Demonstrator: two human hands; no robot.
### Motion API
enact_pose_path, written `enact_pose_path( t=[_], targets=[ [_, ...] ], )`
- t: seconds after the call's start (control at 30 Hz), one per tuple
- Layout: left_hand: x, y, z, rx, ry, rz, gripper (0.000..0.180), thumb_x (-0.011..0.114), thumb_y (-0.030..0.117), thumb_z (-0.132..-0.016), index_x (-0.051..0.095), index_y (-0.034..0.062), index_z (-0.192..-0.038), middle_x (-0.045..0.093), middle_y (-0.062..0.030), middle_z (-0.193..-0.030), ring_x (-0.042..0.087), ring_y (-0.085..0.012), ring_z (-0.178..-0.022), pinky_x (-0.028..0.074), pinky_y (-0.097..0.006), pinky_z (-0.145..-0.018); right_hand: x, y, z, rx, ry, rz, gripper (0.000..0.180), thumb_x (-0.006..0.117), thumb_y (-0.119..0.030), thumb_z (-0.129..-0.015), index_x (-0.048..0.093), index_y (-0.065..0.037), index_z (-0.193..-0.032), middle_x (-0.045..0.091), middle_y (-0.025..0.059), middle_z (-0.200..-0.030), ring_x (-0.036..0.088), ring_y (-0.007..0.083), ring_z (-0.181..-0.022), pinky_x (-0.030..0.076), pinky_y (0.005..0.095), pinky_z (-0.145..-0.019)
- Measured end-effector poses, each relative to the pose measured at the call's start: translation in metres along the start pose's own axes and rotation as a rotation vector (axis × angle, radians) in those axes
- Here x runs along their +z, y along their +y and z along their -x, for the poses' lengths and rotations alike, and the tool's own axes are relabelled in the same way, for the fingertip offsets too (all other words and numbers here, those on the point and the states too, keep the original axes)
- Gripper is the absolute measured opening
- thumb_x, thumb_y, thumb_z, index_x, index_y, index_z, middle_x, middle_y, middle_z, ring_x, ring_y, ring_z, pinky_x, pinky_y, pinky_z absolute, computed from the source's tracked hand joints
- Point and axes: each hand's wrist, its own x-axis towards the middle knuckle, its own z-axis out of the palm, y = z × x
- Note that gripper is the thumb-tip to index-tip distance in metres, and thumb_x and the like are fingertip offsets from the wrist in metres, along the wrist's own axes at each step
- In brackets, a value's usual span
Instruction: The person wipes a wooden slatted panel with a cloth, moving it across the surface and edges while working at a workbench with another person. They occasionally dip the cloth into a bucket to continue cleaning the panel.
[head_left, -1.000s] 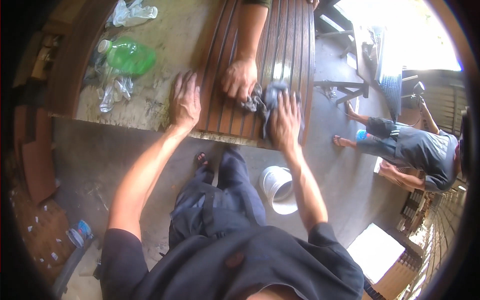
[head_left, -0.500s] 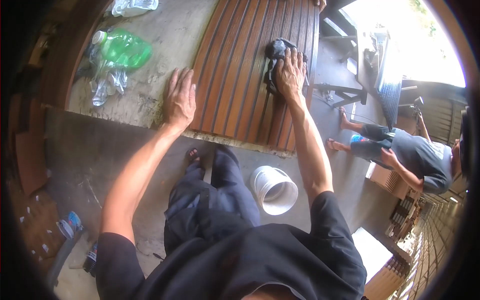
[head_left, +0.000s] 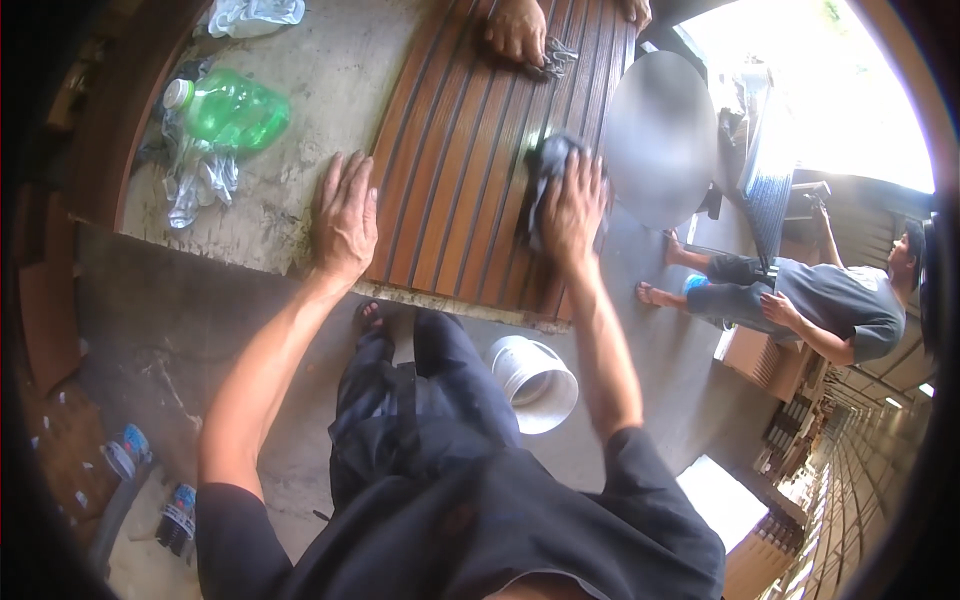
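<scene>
A brown wooden panel (head_left: 440, 150) with dark grooves between its slats lies on the worktable (head_left: 345, 60). My left hand (head_left: 345, 215) rests flat at the panel's left edge, fingers stretched out and holding nothing. On the right part of the panel, my right hand (head_left: 574, 205) presses a dark, crumpled cloth (head_left: 545, 190) against the slats; the cloth is smeared by motion. At the far side another person's hand (head_left: 517, 30) holds a small grey rag (head_left: 556, 58) on the same panel. That person's other hand (head_left: 637, 12) is at the far right corner.
Left on the table lie a green-liquid bottle (head_left: 235, 110) and crumpled clear plastic (head_left: 200, 185). A white bucket (head_left: 535, 385) stands on the floor below the near edge. A co-worker (head_left: 820, 305) stands at right. A blurred oval covers the area beside the panel.
My right hand has slid the cloth nearer to me along the panel. The other person's hand with the grey rag has come into view. My left hand stays at the panel's edge.
</scene>
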Motion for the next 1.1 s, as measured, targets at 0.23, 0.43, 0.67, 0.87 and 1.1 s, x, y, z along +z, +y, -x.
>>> enact_pose_path(
  t=[0.23,0.43,0.67,0.87,1.1],
  targets=[
    [0.002,0.009,-0.007,0.029,-0.017,0.028,0.044,0.049,0.019,-0.114,0.056,-0.0002,-0.153,0.06,-0.0198,-0.157,0.043,-0.0412,-0.156,0.035,-0.051,-0.13,0.028,0.059,-0.153,0.02,0.142,0.037,0.061,0.048,-0.037,-0.11,0.051,-0.003,-0.16,0.048,0.0227,-0.167,0.039,0.0449,-0.158,0.029,0.0565,-0.13],
    [0.005,-0.007,-0.001,0.003,0.008,-0.008,0.046,0.045,0.021,-0.117,0.054,0.0007,-0.156,0.056,-0.0205,-0.16,0.04,-0.0418,-0.158,0.036,-0.049,-0.13,-0.004,-0.005,0.039,-0.098,-0.001,-0.02,0.064,0.049,-0.031,-0.109,0.044,0.004,-0.163,0.041,0.0283,-0.169,0.032,0.0491,-0.16,0.026,0.0582,-0.131],
    [0.001,0.005,-0.005,0.013,-0.039,0.016,0.046,0.045,0.019,-0.116,0.053,-0.0008,-0.157,0.054,-0.0211,-0.161,0.039,-0.0426,-0.158,0.035,-0.051,-0.13,-0.046,-0.031,0.13,0.049,-0.15,0.025,0.067,0.052,-0.027,-0.107,0.04,0.001,-0.166,0.033,0.0246,-0.176,0.023,0.0445,-0.166,0.016,0.0584,-0.134],
    [-0.008,0.0,0.003,-0.013,-0.036,0.009,0.046,0.047,0.019,-0.115,0.054,-0.0011,-0.155,0.055,-0.0209,-0.161,0.04,-0.0427,-0.158,0.035,-0.051,-0.13,0.028,0.047,-0.066,-0.092,0.08,0.021,0.058,0.051,-0.03,-0.109,0.052,0.002,-0.157,0.045,0.0248,-0.168,0.036,0.0439,-0.159,0.026,0.0543,-0.131],
    [0.001,0.005,-0.014,0.036,-0.004,0.047,0.043,0.051,0.019,-0.113,0.058,-0.0001,-0.15,0.06,-0.0194,-0.156,0.046,-0.0409,-0.153,0.037,-0.05,-0.128,0.039,0.083,-0.118,-0.108,0.164,0.038,0.057,0.05,-0.032,-0.109,0.056,0.004,-0.154,0.047,0.0268,-0.166,0.04,0.0452,-0.156,0.031,0.0539,-0.129]
  ],
)
